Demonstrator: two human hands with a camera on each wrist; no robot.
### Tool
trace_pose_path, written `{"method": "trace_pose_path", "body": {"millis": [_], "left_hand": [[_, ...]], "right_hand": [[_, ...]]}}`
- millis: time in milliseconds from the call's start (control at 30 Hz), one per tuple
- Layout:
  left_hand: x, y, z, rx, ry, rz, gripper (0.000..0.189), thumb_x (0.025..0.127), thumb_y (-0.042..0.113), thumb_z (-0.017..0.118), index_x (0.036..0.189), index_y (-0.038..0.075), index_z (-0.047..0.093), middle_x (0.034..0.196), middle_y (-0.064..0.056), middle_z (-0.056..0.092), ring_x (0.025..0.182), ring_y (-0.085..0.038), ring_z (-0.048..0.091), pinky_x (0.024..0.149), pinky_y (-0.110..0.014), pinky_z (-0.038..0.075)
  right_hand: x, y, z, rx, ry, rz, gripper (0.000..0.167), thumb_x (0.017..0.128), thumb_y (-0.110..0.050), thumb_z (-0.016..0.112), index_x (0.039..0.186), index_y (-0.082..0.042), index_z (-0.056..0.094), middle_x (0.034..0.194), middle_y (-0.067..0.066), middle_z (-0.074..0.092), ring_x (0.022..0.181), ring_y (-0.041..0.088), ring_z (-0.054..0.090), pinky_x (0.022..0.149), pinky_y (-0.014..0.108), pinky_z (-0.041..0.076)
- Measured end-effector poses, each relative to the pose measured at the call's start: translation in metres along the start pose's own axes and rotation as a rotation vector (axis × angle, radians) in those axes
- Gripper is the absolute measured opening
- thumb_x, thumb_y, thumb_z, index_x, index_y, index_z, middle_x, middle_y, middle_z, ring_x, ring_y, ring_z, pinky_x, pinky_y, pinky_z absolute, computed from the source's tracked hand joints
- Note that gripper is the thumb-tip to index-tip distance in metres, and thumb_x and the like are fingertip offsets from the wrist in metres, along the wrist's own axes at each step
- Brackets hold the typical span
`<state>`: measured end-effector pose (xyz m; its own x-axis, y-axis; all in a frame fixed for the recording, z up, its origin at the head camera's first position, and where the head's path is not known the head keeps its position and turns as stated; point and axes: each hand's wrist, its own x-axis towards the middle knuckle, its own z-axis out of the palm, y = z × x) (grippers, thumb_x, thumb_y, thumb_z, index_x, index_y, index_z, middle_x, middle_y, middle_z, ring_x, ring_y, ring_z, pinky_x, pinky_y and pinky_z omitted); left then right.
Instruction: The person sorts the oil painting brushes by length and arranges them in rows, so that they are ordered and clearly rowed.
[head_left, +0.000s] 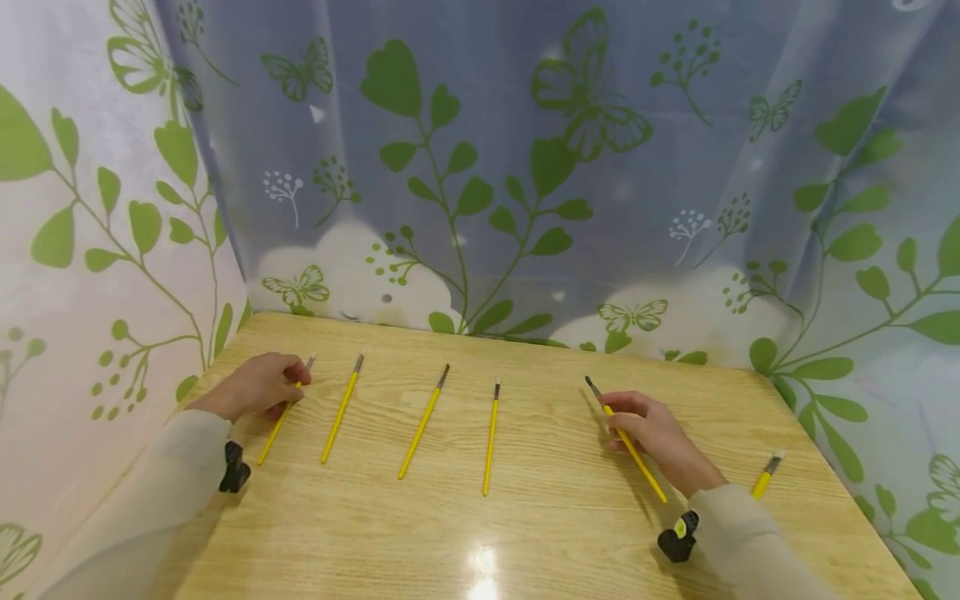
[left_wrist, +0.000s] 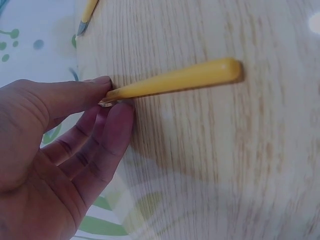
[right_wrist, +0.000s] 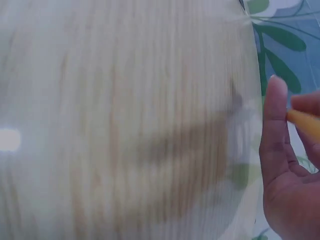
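At the left of the table, my left hand (head_left: 264, 385) pinches a yellow-handled paintbrush (head_left: 276, 435) between thumb and fingertips. Its handle (left_wrist: 185, 79) lies along the wood in the left wrist view, and the fingers cover part of the ferrule end. My right hand (head_left: 654, 433) grips another yellow paintbrush (head_left: 643, 468) near its ferrule, dark tip pointing up and left. That brush is held above the table, with a shadow below it. Only a blurred piece of its yellow handle (right_wrist: 306, 124) shows in the right wrist view.
Three more paintbrushes, one left (head_left: 342, 417), one middle (head_left: 424, 429) and one right (head_left: 491, 446), lie spaced between the hands. Another paintbrush (head_left: 765, 479) is partly hidden behind the right forearm. A leaf-printed curtain (head_left: 480, 167) borders the wooden table (head_left: 420, 542).
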<state>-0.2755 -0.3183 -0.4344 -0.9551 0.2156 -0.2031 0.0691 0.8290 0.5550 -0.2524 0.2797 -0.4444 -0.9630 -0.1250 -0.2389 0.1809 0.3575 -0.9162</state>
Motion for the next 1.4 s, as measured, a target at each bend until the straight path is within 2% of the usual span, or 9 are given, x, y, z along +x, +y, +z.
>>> {"method": "trace_pose_path", "body": {"millis": [200, 367, 500, 667, 833, 967, 1067, 1233, 1400], "left_hand": [[0.000, 0.000, -0.001, -0.033, -0.016, -0.011, 0.019, 0.103, 0.005, 0.070, 0.120, -0.002, 0.066, 0.117, -0.022, 0.063, 0.077, -0.021, 0.064, 0.069, -0.035, 0.062], [0.000, 0.001, -0.002, -0.036, -0.020, -0.014, 0.019, 0.103, 0.005, 0.070, 0.120, -0.003, 0.065, 0.118, -0.023, 0.063, 0.077, -0.021, 0.063, 0.069, -0.035, 0.062], [-0.002, 0.002, -0.002, -0.031, -0.019, -0.019, 0.019, 0.103, 0.005, 0.069, 0.120, -0.003, 0.065, 0.117, -0.023, 0.063, 0.077, -0.022, 0.063, 0.069, -0.035, 0.062], [-0.004, 0.004, -0.002, -0.032, -0.016, -0.022, 0.020, 0.104, 0.005, 0.069, 0.121, -0.004, 0.065, 0.117, -0.023, 0.062, 0.077, -0.022, 0.062, 0.068, -0.035, 0.061], [-0.003, 0.003, -0.002, -0.025, -0.011, -0.015, 0.019, 0.104, 0.005, 0.070, 0.120, -0.003, 0.065, 0.117, -0.023, 0.063, 0.076, -0.021, 0.063, 0.068, -0.035, 0.061], [-0.002, 0.002, -0.001, -0.026, -0.008, -0.013, 0.019, 0.104, 0.006, 0.070, 0.121, -0.002, 0.066, 0.118, -0.024, 0.063, 0.077, -0.021, 0.064, 0.068, -0.034, 0.061], [-0.002, 0.002, -0.002, -0.031, -0.010, -0.012, 0.019, 0.104, 0.006, 0.069, 0.121, -0.002, 0.066, 0.119, -0.024, 0.064, 0.077, -0.021, 0.064, 0.069, -0.035, 0.061], [-0.003, 0.003, -0.002, -0.035, -0.012, -0.008, 0.020, 0.104, 0.005, 0.069, 0.121, -0.003, 0.065, 0.118, -0.024, 0.064, 0.078, -0.021, 0.065, 0.069, -0.035, 0.062], [-0.002, 0.002, -0.001, -0.029, -0.008, -0.015, 0.019, 0.104, 0.006, 0.070, 0.120, -0.002, 0.066, 0.117, -0.023, 0.064, 0.078, -0.021, 0.066, 0.069, -0.035, 0.062]], "right_hand": [[0.000, -0.003, 0.012, -0.023, -0.031, -0.033, 0.042, 0.111, -0.008, 0.060, 0.151, 0.004, 0.056, 0.140, 0.026, 0.061, 0.090, 0.019, 0.075, 0.080, 0.031, 0.065], [-0.002, -0.011, 0.022, -0.046, -0.052, -0.040, 0.038, 0.111, -0.004, 0.058, 0.148, 0.006, 0.059, 0.130, 0.026, 0.065, 0.095, 0.018, 0.078, 0.085, 0.032, 0.065], [-0.004, -0.018, 0.031, -0.043, -0.077, -0.042, 0.039, 0.112, -0.004, 0.054, 0.149, 0.008, 0.059, 0.139, 0.031, 0.061, 0.098, 0.019, 0.078, 0.089, 0.034, 0.065], [-0.005, -0.024, 0.042, -0.033, -0.089, -0.038, 0.041, 0.113, -0.005, 0.054, 0.152, 0.006, 0.058, 0.146, 0.031, 0.057, 0.099, 0.019, 0.078, 0.092, 0.034, 0.064], [-0.004, -0.026, 0.049, -0.059, -0.083, -0.045, 0.045, 0.111, -0.007, 0.057, 0.155, 0.003, 0.057, 0.130, 0.026, 0.069, 0.100, 0.020, 0.077, 0.089, 0.035, 0.062], [-0.002, -0.028, 0.054, -0.070, -0.081, -0.045, 0.047, 0.111, -0.007, 0.058, 0.157, 0.002, 0.055, 0.143, 0.028, 0.065, 0.094, 0.017, 0.073, 0.084, 0.033, 0.060], [0.000, -0.028, 0.058, -0.048, -0.078, -0.049, 0.048, 0.111, -0.006, 0.058, 0.158, 0.003, 0.053, 0.159, 0.030, 0.052, 0.090, 0.013, 0.070, 0.085, 0.033, 0.062], [0.002, -0.027, 0.068, -0.044, -0.035, -0.070, 0.042, 0.109, -0.006, 0.064, 0.149, 0.006, 0.061, 0.149, 0.031, 0.058, 0.097, 0.014, 0.073, 0.085, 0.033, 0.065], [0.005, -0.027, 0.082, -0.074, -0.009, -0.072, 0.037, 0.104, -0.001, 0.069, 0.140, 0.006, 0.065, 0.133, 0.024, 0.060, 0.091, 0.017, 0.069, 0.078, 0.031, 0.064]]}}
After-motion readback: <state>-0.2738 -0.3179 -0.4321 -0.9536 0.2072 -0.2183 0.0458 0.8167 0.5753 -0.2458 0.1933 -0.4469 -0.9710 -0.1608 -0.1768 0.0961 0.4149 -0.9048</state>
